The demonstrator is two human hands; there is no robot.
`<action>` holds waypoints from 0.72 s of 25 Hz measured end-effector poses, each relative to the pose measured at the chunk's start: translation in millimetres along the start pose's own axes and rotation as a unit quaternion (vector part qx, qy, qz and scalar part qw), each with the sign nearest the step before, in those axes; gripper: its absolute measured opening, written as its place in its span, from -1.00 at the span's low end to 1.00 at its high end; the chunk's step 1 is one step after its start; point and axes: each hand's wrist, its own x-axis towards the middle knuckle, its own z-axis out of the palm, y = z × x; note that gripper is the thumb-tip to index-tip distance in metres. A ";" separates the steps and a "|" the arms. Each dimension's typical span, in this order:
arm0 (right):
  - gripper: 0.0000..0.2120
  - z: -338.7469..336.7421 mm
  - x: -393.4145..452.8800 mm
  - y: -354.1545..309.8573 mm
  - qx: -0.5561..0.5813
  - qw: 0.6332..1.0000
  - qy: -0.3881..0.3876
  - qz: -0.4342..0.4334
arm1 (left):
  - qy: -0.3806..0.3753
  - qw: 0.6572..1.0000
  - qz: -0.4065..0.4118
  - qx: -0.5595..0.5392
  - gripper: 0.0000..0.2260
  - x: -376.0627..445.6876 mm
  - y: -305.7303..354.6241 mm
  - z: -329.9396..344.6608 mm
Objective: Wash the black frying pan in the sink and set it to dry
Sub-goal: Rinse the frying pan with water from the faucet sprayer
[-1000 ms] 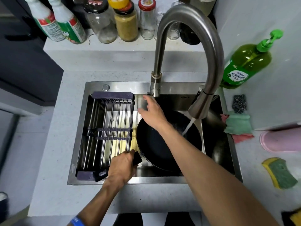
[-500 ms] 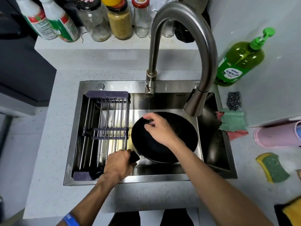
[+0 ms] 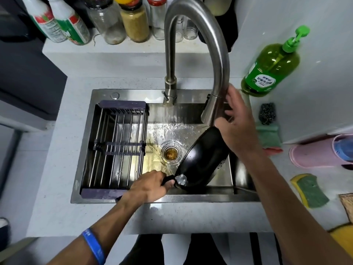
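The black frying pan [image 3: 202, 159] stands tilted on its edge in the right half of the steel sink [image 3: 191, 197], its underside facing me. My left hand [image 3: 150, 185] grips the pan's black handle at the sink's front edge. My right hand [image 3: 236, 123] rests on the pan's upper rim beside the tap's spray head [image 3: 212, 111], fingers spread. Yellowish water runs across the sink floor to the drain [image 3: 170, 153].
A dark wire drying rack [image 3: 116, 146] fills the sink's left half. Jars and bottles line the back ledge. A green soap bottle [image 3: 269, 67], a steel scourer [image 3: 267, 113], green cloth [image 3: 267, 135], pink container [image 3: 315, 153] and yellow-green sponge [image 3: 310, 190] sit to the right.
The pan lay flat in the sink with my right hand inside it; now it is tipped up on its edge to the right, pouring water out, and my right hand is at its upper rim.
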 end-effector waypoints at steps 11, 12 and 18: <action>-0.46 23.3 -24.2 41.8 -0.220 0.973 -0.073 -0.002 | 0.150 0.985 -0.020 0.085 -0.60 -23.9 27.1 16.0; -0.41 0.6 -27.7 62.7 -0.244 0.966 0.011 0.089 | 0.162 0.984 -0.027 0.067 -0.61 -26.0 28.6 17.5; -0.57 -96.9 -42.3 138.2 -0.140 0.912 0.082 0.376 | 0.236 0.969 -0.028 0.072 -0.62 -36.9 64.1 -2.3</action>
